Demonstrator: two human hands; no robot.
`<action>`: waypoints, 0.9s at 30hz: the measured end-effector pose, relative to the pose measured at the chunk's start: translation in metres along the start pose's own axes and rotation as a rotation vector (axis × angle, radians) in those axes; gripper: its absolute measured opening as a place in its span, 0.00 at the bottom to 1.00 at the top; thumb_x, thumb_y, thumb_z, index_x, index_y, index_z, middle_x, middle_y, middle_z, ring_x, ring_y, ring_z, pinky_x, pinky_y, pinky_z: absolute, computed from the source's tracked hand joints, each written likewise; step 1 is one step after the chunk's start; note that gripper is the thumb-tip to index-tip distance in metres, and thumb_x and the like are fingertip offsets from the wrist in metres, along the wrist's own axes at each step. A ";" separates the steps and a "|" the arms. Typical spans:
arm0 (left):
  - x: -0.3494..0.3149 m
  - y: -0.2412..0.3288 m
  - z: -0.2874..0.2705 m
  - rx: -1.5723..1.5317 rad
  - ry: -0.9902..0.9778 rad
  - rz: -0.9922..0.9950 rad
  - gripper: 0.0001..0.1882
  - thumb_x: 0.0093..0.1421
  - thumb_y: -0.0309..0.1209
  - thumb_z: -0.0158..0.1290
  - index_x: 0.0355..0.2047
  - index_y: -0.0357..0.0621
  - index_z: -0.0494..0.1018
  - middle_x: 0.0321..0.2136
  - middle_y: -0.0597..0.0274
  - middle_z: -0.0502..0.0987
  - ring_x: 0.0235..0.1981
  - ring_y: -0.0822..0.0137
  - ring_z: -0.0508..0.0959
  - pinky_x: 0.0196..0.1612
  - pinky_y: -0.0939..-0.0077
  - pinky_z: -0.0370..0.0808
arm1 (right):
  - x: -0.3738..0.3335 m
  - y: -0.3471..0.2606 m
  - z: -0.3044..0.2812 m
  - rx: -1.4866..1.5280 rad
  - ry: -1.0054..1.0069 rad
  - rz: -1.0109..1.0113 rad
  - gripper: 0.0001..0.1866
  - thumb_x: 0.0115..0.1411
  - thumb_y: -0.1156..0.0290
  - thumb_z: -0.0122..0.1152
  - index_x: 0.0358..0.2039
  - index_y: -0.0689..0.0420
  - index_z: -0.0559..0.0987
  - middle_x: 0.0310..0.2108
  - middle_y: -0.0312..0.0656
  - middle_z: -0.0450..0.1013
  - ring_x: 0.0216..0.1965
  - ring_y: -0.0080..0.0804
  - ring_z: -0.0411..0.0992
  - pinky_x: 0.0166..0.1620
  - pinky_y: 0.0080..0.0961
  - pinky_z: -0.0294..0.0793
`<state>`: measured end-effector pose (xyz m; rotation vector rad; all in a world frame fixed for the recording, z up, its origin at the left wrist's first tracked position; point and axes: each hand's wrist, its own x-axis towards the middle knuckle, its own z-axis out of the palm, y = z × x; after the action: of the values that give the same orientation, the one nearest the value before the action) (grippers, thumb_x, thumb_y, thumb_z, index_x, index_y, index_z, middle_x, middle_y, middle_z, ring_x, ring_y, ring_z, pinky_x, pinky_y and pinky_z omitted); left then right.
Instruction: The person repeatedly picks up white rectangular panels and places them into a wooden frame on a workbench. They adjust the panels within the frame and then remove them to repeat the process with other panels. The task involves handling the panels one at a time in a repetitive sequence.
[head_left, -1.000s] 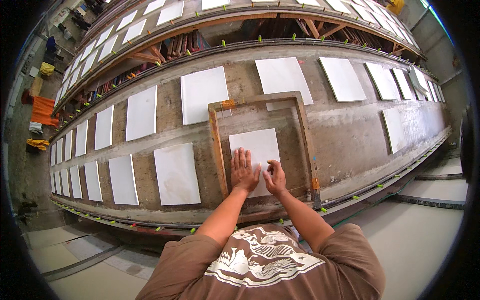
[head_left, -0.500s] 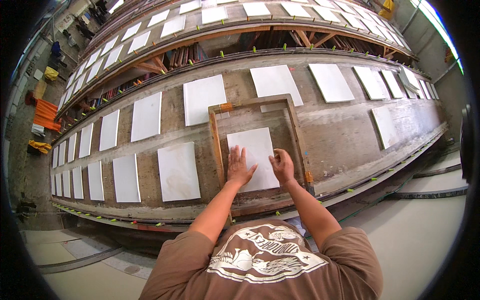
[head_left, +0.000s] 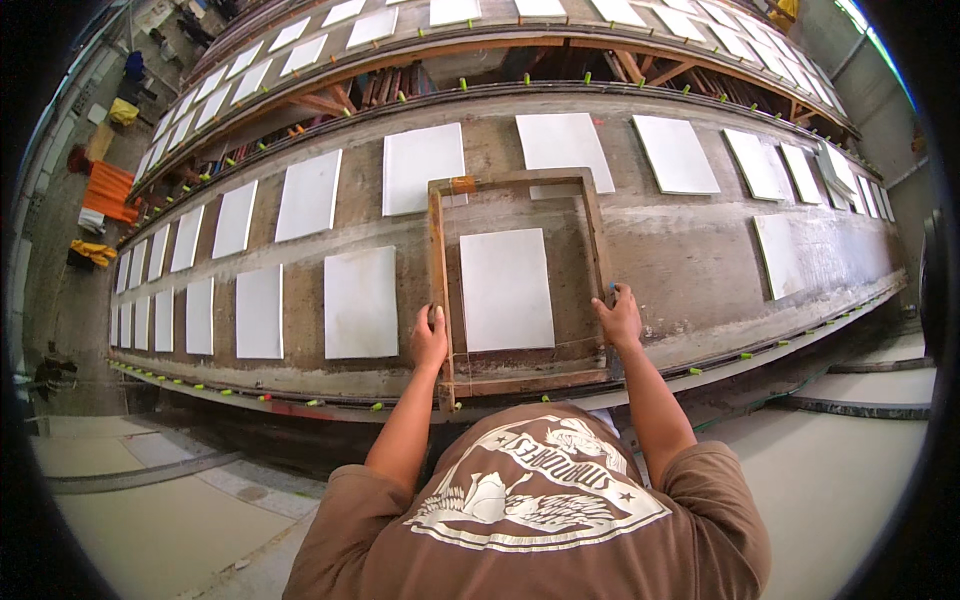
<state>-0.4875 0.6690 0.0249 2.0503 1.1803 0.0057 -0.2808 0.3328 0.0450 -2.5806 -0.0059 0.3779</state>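
Note:
A rectangular wooden frame point(head_left: 437, 245) lies on the long brown table, with an orange-brown patch at its far left corner. What it spans looks see-through, perhaps a fine mesh; part of a far white sheet shows dimmed at its top. A plain white sheet point(head_left: 506, 290) lies flat within the frame's outline. My left hand point(head_left: 430, 338) is closed on the left side rail, near its lower half. Opposite it, my right hand point(head_left: 619, 316) grips the right rail, fingers curled at its outer edge. Neither hand touches the sheet.
Two rows of white sheets point(head_left: 361, 302) line the long table point(head_left: 680, 260). Small yellow-green pegs point(head_left: 695, 371) stud its edges. Behind runs another table with more sheets point(head_left: 456, 10). Orange cloth point(head_left: 108, 190) hangs at the far left; several sheets overlap point(head_left: 838, 168) at the right.
Both hands have left the white sheet and moved apart to the frame's two sides, taking hold of it. The sheet now lies bare inside the frame. The whole view has shifted slightly.

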 end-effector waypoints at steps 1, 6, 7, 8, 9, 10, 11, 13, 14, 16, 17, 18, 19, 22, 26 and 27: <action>-0.004 -0.002 0.001 0.030 -0.031 -0.027 0.35 0.71 0.62 0.38 0.67 0.52 0.64 0.57 0.44 0.74 0.57 0.44 0.75 0.58 0.48 0.73 | -0.002 0.006 0.004 -0.015 -0.020 -0.021 0.37 0.57 0.52 0.71 0.61 0.55 0.66 0.56 0.53 0.72 0.56 0.56 0.72 0.55 0.47 0.74; 0.000 -0.014 0.015 -0.063 0.058 0.080 0.37 0.72 0.60 0.37 0.66 0.42 0.65 0.57 0.40 0.75 0.58 0.39 0.75 0.58 0.49 0.73 | -0.001 0.011 0.008 -0.033 -0.042 -0.070 0.36 0.56 0.57 0.72 0.60 0.55 0.67 0.52 0.57 0.73 0.55 0.59 0.72 0.55 0.49 0.73; 0.003 -0.014 0.017 -0.076 0.069 0.105 0.37 0.72 0.60 0.37 0.66 0.42 0.65 0.57 0.39 0.75 0.58 0.39 0.75 0.58 0.49 0.73 | 0.003 0.014 0.009 -0.021 -0.029 -0.093 0.36 0.55 0.59 0.72 0.60 0.55 0.67 0.52 0.57 0.73 0.55 0.59 0.72 0.55 0.49 0.73; 0.005 -0.015 0.019 -0.086 0.076 0.128 0.37 0.72 0.60 0.37 0.66 0.41 0.65 0.56 0.38 0.75 0.58 0.39 0.75 0.58 0.49 0.73 | 0.006 0.019 0.012 -0.011 -0.018 -0.112 0.35 0.55 0.60 0.72 0.60 0.55 0.67 0.52 0.57 0.73 0.55 0.59 0.72 0.55 0.49 0.73; 0.004 -0.014 0.018 -0.091 0.079 0.145 0.37 0.72 0.59 0.38 0.66 0.41 0.65 0.56 0.37 0.76 0.57 0.38 0.75 0.59 0.49 0.72 | 0.006 0.020 0.013 -0.002 -0.014 -0.126 0.35 0.55 0.61 0.72 0.60 0.55 0.67 0.52 0.57 0.73 0.55 0.59 0.72 0.55 0.49 0.73; 0.002 -0.012 0.019 -0.135 0.088 0.136 0.37 0.72 0.59 0.39 0.65 0.39 0.65 0.55 0.36 0.76 0.57 0.38 0.75 0.59 0.50 0.72 | 0.007 0.022 0.012 0.012 0.006 -0.127 0.34 0.54 0.63 0.71 0.60 0.56 0.67 0.52 0.57 0.73 0.55 0.59 0.72 0.55 0.49 0.73; 0.003 -0.012 0.018 -0.132 0.098 0.120 0.37 0.72 0.59 0.39 0.65 0.40 0.66 0.56 0.36 0.75 0.57 0.38 0.75 0.59 0.50 0.72 | 0.005 0.014 0.007 0.006 -0.013 -0.123 0.34 0.55 0.64 0.69 0.61 0.56 0.67 0.52 0.57 0.73 0.55 0.58 0.72 0.55 0.48 0.73; 0.003 -0.015 0.017 -0.126 0.109 0.081 0.38 0.72 0.60 0.39 0.65 0.40 0.66 0.57 0.38 0.75 0.58 0.39 0.74 0.59 0.51 0.73 | -0.003 0.000 -0.005 -0.011 -0.054 -0.106 0.34 0.56 0.67 0.65 0.63 0.57 0.66 0.54 0.56 0.73 0.56 0.56 0.72 0.56 0.46 0.73; 0.003 -0.016 0.016 -0.126 0.103 0.076 0.38 0.72 0.61 0.39 0.65 0.40 0.67 0.58 0.39 0.74 0.58 0.39 0.74 0.59 0.51 0.73 | -0.005 -0.001 -0.007 -0.013 -0.051 -0.103 0.34 0.56 0.67 0.64 0.63 0.57 0.66 0.53 0.56 0.73 0.56 0.56 0.72 0.56 0.46 0.73; 0.005 -0.017 0.015 -0.128 0.092 0.066 0.39 0.71 0.62 0.39 0.65 0.41 0.67 0.59 0.40 0.73 0.59 0.41 0.74 0.59 0.51 0.73 | -0.008 -0.002 -0.009 -0.015 -0.045 -0.099 0.34 0.56 0.68 0.64 0.64 0.57 0.66 0.53 0.56 0.73 0.55 0.56 0.72 0.56 0.46 0.73; 0.004 -0.015 0.013 -0.129 0.083 0.060 0.39 0.71 0.62 0.39 0.65 0.42 0.67 0.60 0.41 0.73 0.60 0.41 0.74 0.59 0.51 0.72 | -0.010 -0.002 -0.010 -0.014 -0.038 -0.099 0.34 0.56 0.68 0.64 0.64 0.57 0.66 0.53 0.56 0.73 0.55 0.56 0.72 0.56 0.46 0.73; 0.002 -0.014 0.011 -0.130 0.073 0.054 0.39 0.71 0.62 0.39 0.65 0.43 0.67 0.61 0.42 0.72 0.60 0.42 0.73 0.59 0.51 0.72 | -0.012 -0.002 -0.011 -0.013 -0.032 -0.099 0.34 0.56 0.68 0.64 0.64 0.57 0.66 0.53 0.56 0.73 0.55 0.55 0.73 0.56 0.45 0.73; 0.002 -0.013 0.010 -0.131 0.065 0.049 0.39 0.71 0.63 0.39 0.66 0.44 0.67 0.61 0.43 0.72 0.60 0.42 0.73 0.59 0.51 0.72 | -0.014 -0.002 -0.012 -0.013 -0.025 -0.100 0.35 0.56 0.68 0.64 0.64 0.57 0.66 0.53 0.56 0.73 0.55 0.55 0.73 0.56 0.45 0.73; 0.006 -0.027 0.010 -0.202 0.113 0.054 0.38 0.70 0.63 0.40 0.63 0.44 0.70 0.56 0.44 0.76 0.56 0.43 0.77 0.55 0.52 0.74 | -0.020 -0.011 -0.014 -0.007 -0.034 -0.106 0.35 0.56 0.68 0.64 0.65 0.57 0.66 0.53 0.56 0.72 0.55 0.55 0.73 0.56 0.45 0.73; -0.006 0.000 -0.006 -0.198 0.143 0.127 0.35 0.71 0.60 0.42 0.59 0.42 0.72 0.45 0.44 0.82 0.48 0.44 0.81 0.48 0.53 0.77 | -0.022 -0.001 -0.016 0.028 0.041 -0.126 0.36 0.55 0.68 0.65 0.65 0.59 0.67 0.53 0.56 0.73 0.55 0.56 0.72 0.56 0.45 0.73; -0.007 0.002 -0.008 -0.214 0.169 0.166 0.34 0.71 0.60 0.43 0.59 0.41 0.73 0.43 0.44 0.82 0.46 0.44 0.82 0.47 0.53 0.77 | -0.020 0.000 -0.017 0.055 0.064 -0.147 0.36 0.55 0.68 0.66 0.64 0.60 0.68 0.52 0.57 0.73 0.55 0.57 0.72 0.56 0.45 0.73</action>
<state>-0.4925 0.6676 0.0344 1.9796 1.0556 0.3771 -0.2953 0.3223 0.0645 -2.5180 -0.1590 0.2371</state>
